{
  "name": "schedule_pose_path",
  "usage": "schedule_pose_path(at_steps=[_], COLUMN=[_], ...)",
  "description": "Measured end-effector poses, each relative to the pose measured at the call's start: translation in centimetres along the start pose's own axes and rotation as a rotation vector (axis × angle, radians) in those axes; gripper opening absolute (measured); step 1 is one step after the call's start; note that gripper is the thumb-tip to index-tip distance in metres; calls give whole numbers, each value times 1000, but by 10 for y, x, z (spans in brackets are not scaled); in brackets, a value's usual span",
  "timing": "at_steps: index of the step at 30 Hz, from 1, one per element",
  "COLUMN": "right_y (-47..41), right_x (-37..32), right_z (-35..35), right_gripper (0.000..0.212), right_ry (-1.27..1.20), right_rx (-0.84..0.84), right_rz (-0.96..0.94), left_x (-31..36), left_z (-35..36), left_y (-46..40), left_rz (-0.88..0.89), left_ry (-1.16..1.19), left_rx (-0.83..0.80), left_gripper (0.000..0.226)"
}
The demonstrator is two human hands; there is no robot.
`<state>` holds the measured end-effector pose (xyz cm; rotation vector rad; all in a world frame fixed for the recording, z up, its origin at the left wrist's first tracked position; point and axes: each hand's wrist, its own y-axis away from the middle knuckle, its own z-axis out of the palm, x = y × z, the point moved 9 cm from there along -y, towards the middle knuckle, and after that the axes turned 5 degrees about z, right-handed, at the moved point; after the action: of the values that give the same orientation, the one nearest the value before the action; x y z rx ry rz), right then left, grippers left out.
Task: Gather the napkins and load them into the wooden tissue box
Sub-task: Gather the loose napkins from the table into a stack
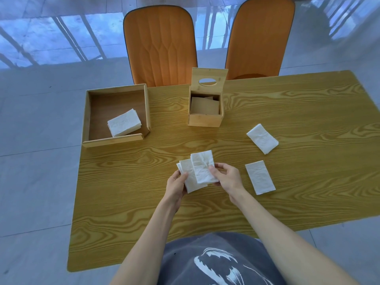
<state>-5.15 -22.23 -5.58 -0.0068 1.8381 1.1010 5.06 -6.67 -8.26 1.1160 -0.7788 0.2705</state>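
Note:
Over the middle of the wooden table (123, 182), my left hand (175, 185) holds a small stack of white napkins (190, 177) from below. My right hand (227, 178) grips another crumpled napkin (202, 166) laid on top of that stack. The wooden tissue box (204, 120) stands behind them with its lid, which has an oval hole, tipped up and open; I see flat sheets inside. Two loose napkins lie to the right, one (262, 138) farther and one (260, 177) close to my right hand.
A shallow wooden tray (88, 112) at the back left holds a stack of white napkins (124, 125). Two orange chairs (160, 46) stand behind the table's far edge. The table's near edge is by my grey shirt.

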Motion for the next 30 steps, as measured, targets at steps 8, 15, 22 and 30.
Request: schedule_pose_path(at_steps=[8, 15, 22, 30], right_y=[6, 4, 11, 16], right_x=[19, 14, 14, -4], right_z=[19, 5, -22, -109], right_gripper=[27, 27, 31, 22], right_ry=[88, 416, 538, 553], right_rx=[-50, 118, 202, 523], right_rz=[9, -108, -136, -92], left_x=[-7, -11, -20, -28], left_z=[0, 9, 28, 51], left_y=[11, 15, 11, 10], left_rz=[-20, 7, 18, -8], left_ry=[26, -11, -113, -156], left_rx=[-23, -55, -58, -42], left_gripper=[26, 30, 32, 33])
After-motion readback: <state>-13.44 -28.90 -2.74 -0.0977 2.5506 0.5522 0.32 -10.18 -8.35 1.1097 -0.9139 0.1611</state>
